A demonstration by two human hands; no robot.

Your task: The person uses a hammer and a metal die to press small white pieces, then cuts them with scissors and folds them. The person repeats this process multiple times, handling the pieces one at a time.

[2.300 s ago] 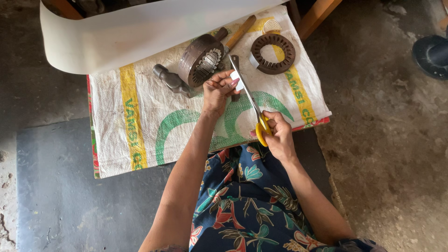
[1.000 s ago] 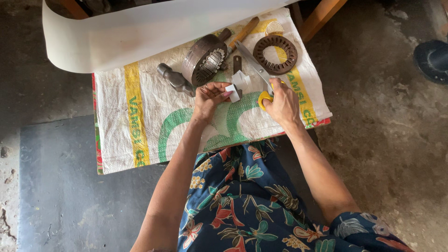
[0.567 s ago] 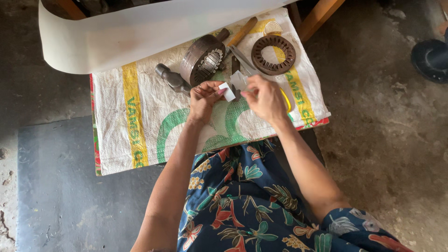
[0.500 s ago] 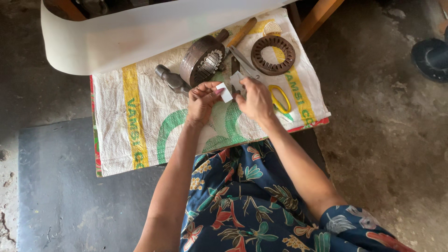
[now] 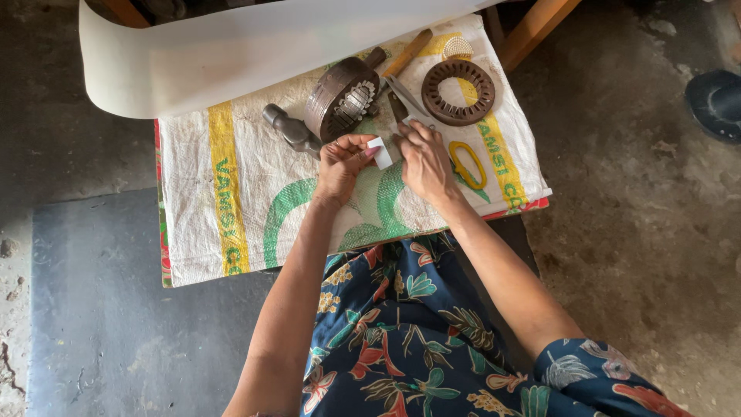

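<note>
A: What is held at this moment?

B: A small white paper piece (image 5: 380,152) is pinched between the thumb and fingertips of the left hand (image 5: 342,162), the fingers closed snugly on it. It is kept just above the woven sack (image 5: 231,201), near the middle of the sack's far half.

A: And the right hand (image 5: 424,158)?

B: It is laid beside the paper with its fingers curled downward – whether anything is gripped under them cannot be told. The fingertips are placed close to the blades of the scissors (image 5: 444,139), whose yellow handles are seen lying flat toward the sack's right edge, not held.

A: Which step does this look like?

B: It is judged to be the handling of a cut slip – the paper is being shaped or folded between the 2 hands, with cutting set aside.

A: What is called for next?

B: A steady pinch by the left hand is needed while the slip is worked by the right; a fine grip is required, since the piece is small and light.

A: What else is laid out?

B: 2 slotted metal parts: a dark stator core (image 5: 341,99) near the far edge, and a ring-shaped lamination (image 5: 461,92) toward the far right corner. A hammer (image 5: 289,131) is placed left of the core, and a wide white sheet (image 5: 231,54) is curled over the far edge.
</note>
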